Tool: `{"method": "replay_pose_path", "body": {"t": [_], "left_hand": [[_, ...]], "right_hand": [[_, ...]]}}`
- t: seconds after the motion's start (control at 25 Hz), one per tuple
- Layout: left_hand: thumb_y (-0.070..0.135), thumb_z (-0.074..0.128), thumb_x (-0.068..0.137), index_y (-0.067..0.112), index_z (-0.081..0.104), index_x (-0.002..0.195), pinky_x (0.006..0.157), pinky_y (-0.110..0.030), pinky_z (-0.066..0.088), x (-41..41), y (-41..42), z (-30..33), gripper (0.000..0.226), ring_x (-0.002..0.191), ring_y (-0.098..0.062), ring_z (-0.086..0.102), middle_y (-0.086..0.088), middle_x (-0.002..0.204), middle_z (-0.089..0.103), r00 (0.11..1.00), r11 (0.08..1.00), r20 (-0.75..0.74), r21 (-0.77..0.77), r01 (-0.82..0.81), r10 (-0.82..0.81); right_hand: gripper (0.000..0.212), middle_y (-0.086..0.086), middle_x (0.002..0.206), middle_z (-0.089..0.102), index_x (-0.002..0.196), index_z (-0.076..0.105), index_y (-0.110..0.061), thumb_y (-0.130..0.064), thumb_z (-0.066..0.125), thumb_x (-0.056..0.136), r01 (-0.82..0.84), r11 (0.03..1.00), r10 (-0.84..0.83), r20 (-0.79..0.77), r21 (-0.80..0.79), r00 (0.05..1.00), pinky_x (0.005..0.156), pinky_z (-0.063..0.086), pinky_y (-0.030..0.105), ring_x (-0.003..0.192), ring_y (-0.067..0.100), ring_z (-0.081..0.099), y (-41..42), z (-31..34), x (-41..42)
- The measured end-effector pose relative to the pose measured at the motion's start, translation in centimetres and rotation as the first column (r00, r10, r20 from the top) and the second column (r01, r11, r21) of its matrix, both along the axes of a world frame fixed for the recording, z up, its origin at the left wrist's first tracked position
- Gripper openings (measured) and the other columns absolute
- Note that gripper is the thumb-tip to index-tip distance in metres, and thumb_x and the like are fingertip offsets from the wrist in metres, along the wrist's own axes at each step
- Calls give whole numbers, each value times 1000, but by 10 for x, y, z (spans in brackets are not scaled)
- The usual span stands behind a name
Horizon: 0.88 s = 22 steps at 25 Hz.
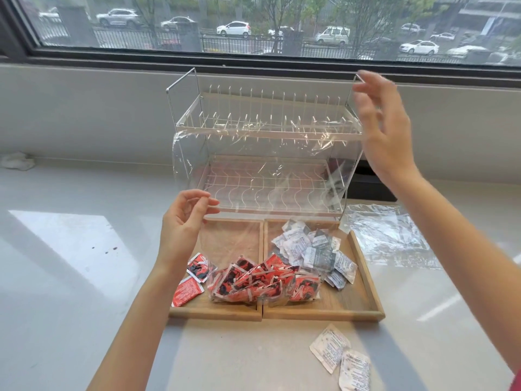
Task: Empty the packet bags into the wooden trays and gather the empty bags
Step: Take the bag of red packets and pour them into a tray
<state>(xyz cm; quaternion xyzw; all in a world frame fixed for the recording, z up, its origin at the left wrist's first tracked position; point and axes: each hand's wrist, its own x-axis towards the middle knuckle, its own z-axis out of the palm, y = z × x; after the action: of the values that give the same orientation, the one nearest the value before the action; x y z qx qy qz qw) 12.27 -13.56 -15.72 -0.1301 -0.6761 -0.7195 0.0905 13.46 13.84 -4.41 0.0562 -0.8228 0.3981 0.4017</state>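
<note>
Left hand [184, 221] at mid-left of frame, fingers curled, thumb and fingertips pinching the lower left edge of a clear plastic bag [267, 170]. Right hand [386, 128] raised at upper right, motion-blurred, fingers spread and loose; cannot tell whether it touches the bag's upper right edge. Bag hangs stretched in mid-air at center, see-through and hard to outline, its lower end blending into the packets below.

Behind the bag, a 2-tier wire dish rack [262, 122] seen through the plastic.

Below, 2 wooden trays side by side, touching. Left tray [214, 310] holds red sauce packets [253, 280], the pile spilling over the divider into the right tray [363, 280]. Right tray holds white and grey packets [313, 249] toward its far end.

Crumpled empty clear bags [389, 235] lie on the counter just right of the trays. 2 white packets [341, 359] lie on the counter at lower right, outside the trays. Crumpled white item at far left edge, unclear.
</note>
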Motion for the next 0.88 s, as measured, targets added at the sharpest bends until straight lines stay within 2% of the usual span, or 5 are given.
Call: {"method": "replay_pose_path", "body": {"t": [0.24,0.4,0.56,0.68,0.88], "left_hand": [[18,45,92,33,58,82,69,-14,48,-2,3,-1,22,76,-4,66,10,82,67,999,999,8,-2,-44,44],[37,44,91,37,54,97,77,-15,46,-1,6,-3,12,91,2,63,13,97,67,999,999,42,-23,-22,23],[81,55,50,35,19,137,93,-10,34,14,-1,-36,104,116,13,41,21,133,40,952,963,295,-218,156,-88],[48,71,68,22,2,143,106,-24,23,43,-4,-83,105,131,-7,28,3,149,23,863,854,494,-397,336,-110],[22,70,76,16,16,142,107,-29,28,53,-5,-116,86,128,-12,36,0,142,36,917,798,395,-535,278,-54]], "right_hand": [[92,-1,143,37,144,13,-22,-73,42,73,39,968,99,519,-248,849,103,36,36,126,11,40,-8,-149,55],[90,-10,145,33,141,3,-41,-58,59,72,-58,967,225,725,-248,652,100,32,29,129,7,36,-25,-212,76],[85,-15,123,47,126,2,-57,-45,68,73,-59,967,229,739,-250,634,93,32,24,115,5,44,-37,-229,82],[82,-13,121,49,121,7,-60,-42,70,73,-66,972,216,750,-225,625,90,33,23,111,5,47,-37,-232,83],[86,-1,140,45,140,15,-38,-32,70,75,-149,977,213,800,-155,561,94,33,20,120,9,45,-31,-235,81]]}}
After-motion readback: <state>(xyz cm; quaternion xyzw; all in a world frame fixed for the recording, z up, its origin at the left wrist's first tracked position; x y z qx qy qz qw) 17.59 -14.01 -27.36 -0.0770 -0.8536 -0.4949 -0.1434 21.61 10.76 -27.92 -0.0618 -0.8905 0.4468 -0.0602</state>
